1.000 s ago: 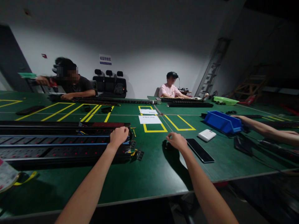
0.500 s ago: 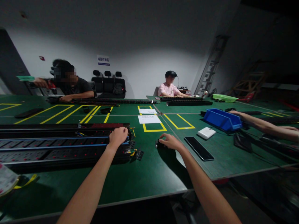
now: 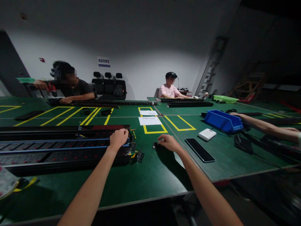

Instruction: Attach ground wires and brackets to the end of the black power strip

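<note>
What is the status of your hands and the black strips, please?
Left hand at end of black strips. Right hand by small dark part, grip unclear. Phone to its right, apart.

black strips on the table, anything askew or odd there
A small black piece sits askew at the right end of the black strips, by exposed yellow-green wires; odd because the strips lie straight.

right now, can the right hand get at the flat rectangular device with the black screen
Probably yes: the right hand is close to the flat rectangular device with the black screen, which lies uncovered on the green tabletop. Nothing visible stands between them, though the hand would need to shift rightward.
</note>
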Tool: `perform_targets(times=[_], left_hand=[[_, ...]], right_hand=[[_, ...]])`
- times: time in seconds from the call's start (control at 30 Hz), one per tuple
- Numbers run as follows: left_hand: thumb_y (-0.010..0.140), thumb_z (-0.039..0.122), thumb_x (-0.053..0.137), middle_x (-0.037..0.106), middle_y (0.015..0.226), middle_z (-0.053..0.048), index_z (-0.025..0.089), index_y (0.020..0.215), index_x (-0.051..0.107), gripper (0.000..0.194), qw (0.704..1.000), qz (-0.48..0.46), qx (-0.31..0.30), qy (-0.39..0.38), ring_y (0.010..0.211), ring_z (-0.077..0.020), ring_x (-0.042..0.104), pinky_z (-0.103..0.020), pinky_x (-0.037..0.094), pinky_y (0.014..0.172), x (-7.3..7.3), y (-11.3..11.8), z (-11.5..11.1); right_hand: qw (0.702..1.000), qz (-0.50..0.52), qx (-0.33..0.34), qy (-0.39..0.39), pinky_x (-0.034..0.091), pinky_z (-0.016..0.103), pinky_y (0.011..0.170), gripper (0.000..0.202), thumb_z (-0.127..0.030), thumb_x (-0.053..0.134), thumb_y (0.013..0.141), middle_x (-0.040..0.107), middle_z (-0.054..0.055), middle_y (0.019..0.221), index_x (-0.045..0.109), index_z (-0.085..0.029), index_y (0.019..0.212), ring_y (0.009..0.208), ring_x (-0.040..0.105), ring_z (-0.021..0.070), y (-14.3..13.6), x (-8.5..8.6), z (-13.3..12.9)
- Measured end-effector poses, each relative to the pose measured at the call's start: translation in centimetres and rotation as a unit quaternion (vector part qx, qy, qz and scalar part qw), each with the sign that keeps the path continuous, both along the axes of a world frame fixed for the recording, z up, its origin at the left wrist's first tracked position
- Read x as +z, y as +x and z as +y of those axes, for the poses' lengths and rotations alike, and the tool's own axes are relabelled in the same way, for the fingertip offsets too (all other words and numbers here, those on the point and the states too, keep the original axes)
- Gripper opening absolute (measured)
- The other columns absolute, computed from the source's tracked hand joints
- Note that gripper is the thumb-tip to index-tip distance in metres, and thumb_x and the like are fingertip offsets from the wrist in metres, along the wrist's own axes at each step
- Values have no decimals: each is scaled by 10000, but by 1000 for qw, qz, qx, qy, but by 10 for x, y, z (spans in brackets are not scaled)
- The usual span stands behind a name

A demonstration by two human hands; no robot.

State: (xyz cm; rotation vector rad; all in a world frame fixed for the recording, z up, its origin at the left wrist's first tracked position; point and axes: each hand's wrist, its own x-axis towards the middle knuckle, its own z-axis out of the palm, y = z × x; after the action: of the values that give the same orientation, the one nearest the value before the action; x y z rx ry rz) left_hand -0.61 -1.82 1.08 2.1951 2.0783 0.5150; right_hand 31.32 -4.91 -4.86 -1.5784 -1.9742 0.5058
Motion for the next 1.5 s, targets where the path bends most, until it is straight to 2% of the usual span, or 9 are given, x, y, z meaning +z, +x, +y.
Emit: perform_targets(times=[0.2,0.4,0.6,0.9,1.0,1.3,1.5], left_hand=[[950,418,309,741,1006,-139,227,938,734,466,1000,-5,0,0,967,-319,694,-411,523,824,0,0,0],[945,416,306,743,995,-133,236,916,729,461,1000,-5,-5,1,959,-321,697,-423,527,818,1,-1,0],[940,412,300,741,1006,-140,239,936,729,463,1000,-6,0,7,969,-341,695,-452,527,822,-1,-1,1],[947,428,304,740,1018,-141,241,947,733,468,1000,-2,2,-1,969,-326,695,-434,526,835,-1,-1,1],[948,426,306,738,1015,-144,235,935,733,468,1000,-5,0,-5,970,-328,694,-436,528,834,0,-1,1],[954,417,312,740,1014,-150,223,941,738,469,1000,-8,-1,-4,981,-331,693,-434,525,838,2,0,-2],[961,409,300,741,1022,-147,227,972,743,479,1000,-5,1,-4,984,-323,695,-428,523,844,1,0,-2]], right_hand=[[999,-42,-23,17,417,228,602,181,-286,605,858,730,35,795,735,-207,956,722,662,179,1,-3,2],[996,-76,-38,12,422,229,631,212,-264,552,902,744,58,878,744,-208,971,784,672,186,2,2,-2],[990,-120,-71,-10,414,223,658,226,-193,556,883,747,38,901,733,-240,1015,829,686,188,0,8,-6],[980,-162,-109,-27,395,225,654,181,-297,590,894,736,46,965,706,-257,1027,880,678,199,-3,15,-13],[976,-181,-119,-34,358,226,608,172,-265,599,870,730,52,956,699,-248,1009,854,670,197,-4,16,-15],[976,-195,-95,-18,303,244,561,191,-138,577,824,713,71,872,721,-240,897,784,650,195,-2,12,-12],[981,-177,-73,-15,319,230,582,160,-149,601,825,695,53,857,694,-221,933,767,631,175,1,8,-10]])
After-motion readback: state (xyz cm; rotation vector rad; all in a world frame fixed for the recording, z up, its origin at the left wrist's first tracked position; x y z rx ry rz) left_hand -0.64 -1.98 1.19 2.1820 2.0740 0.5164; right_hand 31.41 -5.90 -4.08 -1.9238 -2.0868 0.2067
